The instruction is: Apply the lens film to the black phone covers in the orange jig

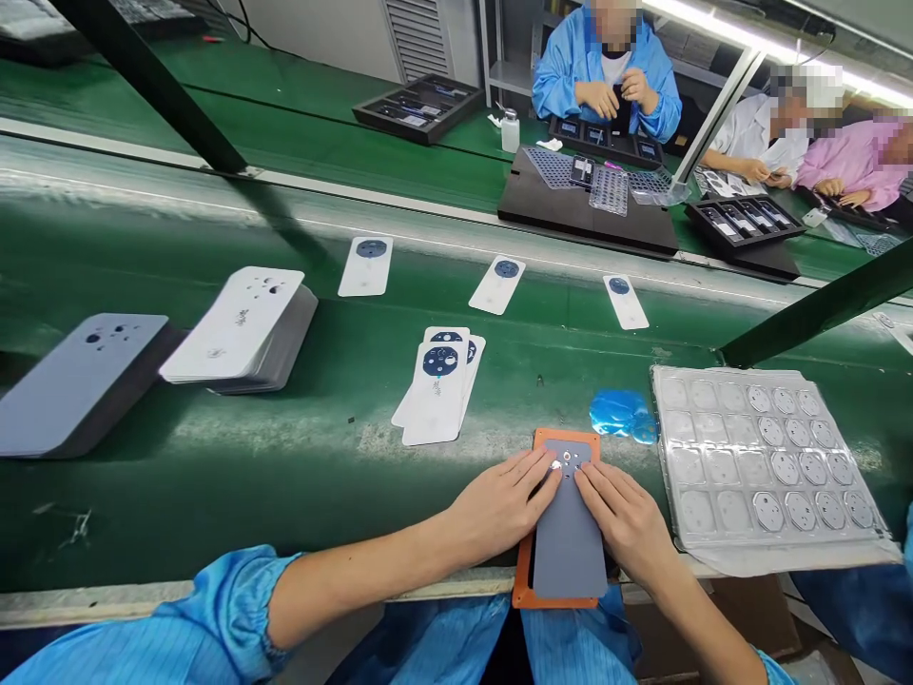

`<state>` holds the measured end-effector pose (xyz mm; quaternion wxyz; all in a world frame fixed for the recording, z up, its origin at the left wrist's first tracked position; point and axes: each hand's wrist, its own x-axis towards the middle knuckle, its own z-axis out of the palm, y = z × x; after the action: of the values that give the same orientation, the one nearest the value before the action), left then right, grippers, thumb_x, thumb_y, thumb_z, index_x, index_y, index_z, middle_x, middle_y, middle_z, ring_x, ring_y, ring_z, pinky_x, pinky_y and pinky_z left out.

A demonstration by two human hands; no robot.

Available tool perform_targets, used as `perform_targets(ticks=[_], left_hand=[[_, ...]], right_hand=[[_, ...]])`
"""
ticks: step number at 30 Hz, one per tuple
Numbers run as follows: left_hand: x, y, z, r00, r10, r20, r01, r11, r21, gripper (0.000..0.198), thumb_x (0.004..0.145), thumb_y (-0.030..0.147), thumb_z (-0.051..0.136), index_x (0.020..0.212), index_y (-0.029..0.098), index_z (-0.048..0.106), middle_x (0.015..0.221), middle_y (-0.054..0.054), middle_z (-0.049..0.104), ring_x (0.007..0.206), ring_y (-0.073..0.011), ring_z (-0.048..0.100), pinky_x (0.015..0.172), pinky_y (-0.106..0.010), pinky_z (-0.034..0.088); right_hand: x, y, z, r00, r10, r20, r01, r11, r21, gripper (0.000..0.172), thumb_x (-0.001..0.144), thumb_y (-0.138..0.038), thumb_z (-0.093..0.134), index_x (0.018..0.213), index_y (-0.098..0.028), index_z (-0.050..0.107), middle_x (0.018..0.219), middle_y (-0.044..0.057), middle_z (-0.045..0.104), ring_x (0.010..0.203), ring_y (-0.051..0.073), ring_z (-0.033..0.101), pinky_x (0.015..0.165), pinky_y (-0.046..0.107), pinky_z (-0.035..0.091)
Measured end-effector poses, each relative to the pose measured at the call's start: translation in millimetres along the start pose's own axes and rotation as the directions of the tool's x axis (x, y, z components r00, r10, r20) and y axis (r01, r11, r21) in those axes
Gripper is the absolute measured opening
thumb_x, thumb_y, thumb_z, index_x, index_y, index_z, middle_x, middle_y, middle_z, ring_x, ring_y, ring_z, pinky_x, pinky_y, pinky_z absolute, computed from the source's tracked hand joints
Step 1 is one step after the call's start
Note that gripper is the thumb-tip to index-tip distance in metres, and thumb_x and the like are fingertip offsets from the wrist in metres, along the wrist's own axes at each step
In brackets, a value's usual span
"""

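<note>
A grey phone back panel (569,547) with camera holes at its far end lies in an orange fixture (523,580) at the bench's front edge. My left hand (505,499) rests over the panel's left side, its outstretched fingertips touching beside the holes. From the other side my right hand (629,514) reaches in, fingers extended and lying on the panel near the same holes. Neither hand is closed round anything. Just beyond the fixture, to the right, is crumpled blue film (622,416). A clear plastic tray (695,395) of round camera-cover pieces sits right of my right hand.
White panels with dark camera circles (437,404) overlap ahead on the green conveyor (285,504); three more lie farther off. Stacks of white panels (235,328) and grey panels (86,381) stand left. Dark green posts (806,309) rise at both sides. Co-workers (606,81) sit opposite.
</note>
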<state>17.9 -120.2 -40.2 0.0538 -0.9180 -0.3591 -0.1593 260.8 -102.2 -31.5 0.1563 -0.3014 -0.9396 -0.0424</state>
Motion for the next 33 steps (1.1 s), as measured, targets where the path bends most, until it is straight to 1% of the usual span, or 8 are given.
perform_targets(ticks=[4, 7, 10, 15, 20, 24, 29, 33], left_hand=[[-1.7, 1.6, 6.8, 0.999, -0.01, 0.034, 0.008, 0.999, 0.051, 0.038, 0.092, 0.01, 0.045, 0.128, 0.003, 0.055, 0.133, -0.025, 0.06, 0.126, -0.0313, 0.058, 0.107, -0.045, 0.045], [-4.3, 3.2, 10.2, 0.998, -0.012, 0.067, 0.01, 1.0, 0.017, 0.045, 0.09, 0.017, 0.049, 0.132, 0.001, 0.052, 0.137, -0.028, 0.056, 0.131, -0.0352, 0.053, 0.11, -0.05, 0.039], [-5.7, 4.8, 11.6, 0.996, 0.001, 0.086, 0.0, 1.0, -0.015, 0.051, 0.089, 0.022, 0.051, 0.134, -0.003, 0.05, 0.139, -0.031, 0.052, 0.134, -0.0387, 0.048, 0.113, -0.052, 0.036], [-6.4, 9.1, 12.0, 0.999, -0.005, 0.052, 0.004, 1.0, 0.014, 0.05, 0.089, 0.015, 0.048, 0.136, -0.003, 0.048, 0.137, -0.029, 0.055, 0.133, -0.0358, 0.049, 0.114, -0.051, 0.035], [-10.4, 15.7, 10.9, 1.0, -0.012, 0.013, 0.01, 0.992, 0.129, 0.04, 0.092, 0.011, 0.044, 0.128, 0.001, 0.057, 0.131, -0.023, 0.062, 0.122, -0.0306, 0.06, 0.11, -0.044, 0.042], [-13.8, 18.7, 11.5, 1.0, -0.021, 0.016, 0.019, 0.995, 0.1, 0.04, 0.092, 0.01, 0.045, 0.128, 0.001, 0.057, 0.13, -0.023, 0.063, 0.121, -0.0301, 0.06, 0.11, -0.043, 0.042], [-12.2, 17.5, 11.9, 0.998, -0.026, 0.058, 0.023, 0.998, 0.051, 0.044, 0.092, 0.014, 0.045, 0.133, 0.001, 0.052, 0.134, -0.025, 0.059, 0.128, -0.032, 0.054, 0.113, -0.045, 0.038], [-8.9, 18.7, 11.6, 0.997, -0.015, 0.071, 0.011, 0.998, 0.057, 0.045, 0.092, 0.019, 0.046, 0.132, -0.001, 0.052, 0.134, -0.027, 0.058, 0.127, -0.0345, 0.054, 0.111, -0.046, 0.039]], right_hand=[[2.1, 0.4, 3.3, 0.995, -0.025, 0.093, 0.028, 0.999, -0.028, 0.05, 0.092, -0.003, 0.037, 0.138, -0.009, 0.053, 0.14, 0.015, 0.058, 0.135, 0.028, 0.048, 0.11, 0.048, 0.046], [3.2, -0.2, 3.2, 0.986, -0.036, 0.164, 0.043, 0.998, -0.038, 0.053, 0.089, -0.005, 0.036, 0.141, -0.006, 0.049, 0.146, 0.017, 0.051, 0.139, 0.03, 0.043, 0.113, 0.05, 0.042], [3.4, -0.8, 2.7, 0.98, -0.044, 0.192, 0.052, 0.998, -0.037, 0.055, 0.088, -0.009, 0.038, 0.142, -0.002, 0.047, 0.148, 0.019, 0.048, 0.141, 0.031, 0.04, 0.114, 0.049, 0.041], [5.2, -0.4, 1.0, 0.973, -0.067, 0.222, 0.08, 0.996, -0.049, 0.06, 0.083, -0.01, 0.044, 0.142, 0.001, 0.045, 0.147, 0.022, 0.047, 0.141, 0.033, 0.039, 0.115, 0.05, 0.039], [0.6, -1.8, 0.8, 0.981, -0.074, 0.178, 0.086, 0.994, -0.064, 0.06, 0.082, -0.008, 0.04, 0.141, -0.001, 0.047, 0.145, 0.02, 0.051, 0.139, 0.031, 0.042, 0.113, 0.048, 0.044], [-9.7, -6.9, -1.1, 0.992, -0.068, 0.111, 0.073, 0.996, -0.042, 0.056, 0.083, -0.008, 0.039, 0.138, -0.001, 0.051, 0.139, 0.02, 0.057, 0.137, 0.03, 0.045, 0.111, 0.047, 0.046], [-12.4, -10.4, -4.7, 0.986, -0.021, 0.167, 0.021, 1.0, 0.004, 0.063, 0.081, -0.009, 0.041, 0.144, -0.002, 0.045, 0.143, 0.019, 0.053, 0.14, 0.03, 0.041, 0.113, 0.048, 0.044], [-10.8, -12.1, -1.5, 0.982, -0.002, 0.189, 0.004, 1.0, -0.012, 0.065, 0.079, -0.009, 0.041, 0.143, 0.0, 0.046, 0.144, 0.02, 0.052, 0.141, 0.031, 0.04, 0.114, 0.049, 0.042]])
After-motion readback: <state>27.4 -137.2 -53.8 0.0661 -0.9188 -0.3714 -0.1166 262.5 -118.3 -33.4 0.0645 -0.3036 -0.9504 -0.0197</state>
